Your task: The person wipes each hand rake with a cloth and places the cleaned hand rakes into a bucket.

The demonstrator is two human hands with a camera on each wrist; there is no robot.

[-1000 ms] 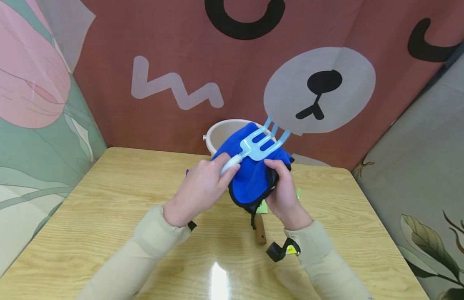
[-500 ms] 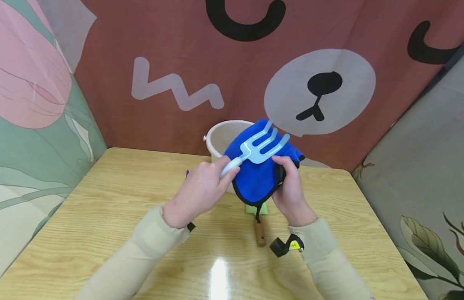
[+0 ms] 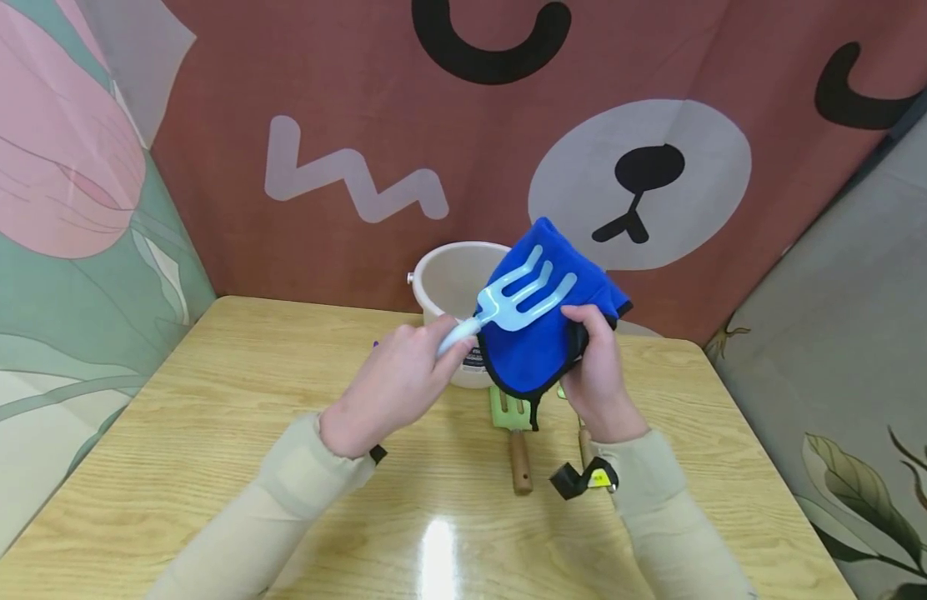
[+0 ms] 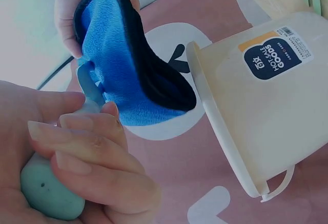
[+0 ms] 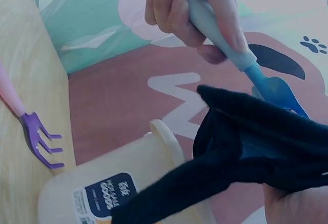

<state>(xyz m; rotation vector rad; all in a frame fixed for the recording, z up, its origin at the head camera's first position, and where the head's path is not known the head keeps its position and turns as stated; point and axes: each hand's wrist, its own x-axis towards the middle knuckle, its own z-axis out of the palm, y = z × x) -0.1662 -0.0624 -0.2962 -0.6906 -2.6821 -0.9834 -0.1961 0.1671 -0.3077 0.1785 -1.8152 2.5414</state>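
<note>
My left hand [image 3: 396, 379] grips the white handle of a light blue garden hand fork [image 3: 512, 312], its tines pointing up and to the right. Behind the tines is a blue cloth [image 3: 527, 362] with black edging and a black hanging loop. My right hand [image 3: 602, 387] holds the cloth at its right edge, thumb on the front. In the left wrist view, fingers curl round the fork's handle end [image 4: 51, 190], and the fork's neck meets the fuzzy cloth [image 4: 115, 65]. The cloth's dark edging [image 5: 246, 147] covers part of the fork head in the right wrist view.
A white bucket [image 3: 474, 377] with a label stands behind the hands. In front of it lies a green slotted tool with a wooden handle [image 3: 520, 462]; another wooden handle [image 3: 585, 446] is partly hidden by my right hand. A purple fork [image 5: 33, 131] lies left of the bucket.
My right hand has moved the cloth to the right and slightly up behind the fork, uncovering more of the bucket and green tool. The left hand and fork have hardly moved.
</note>
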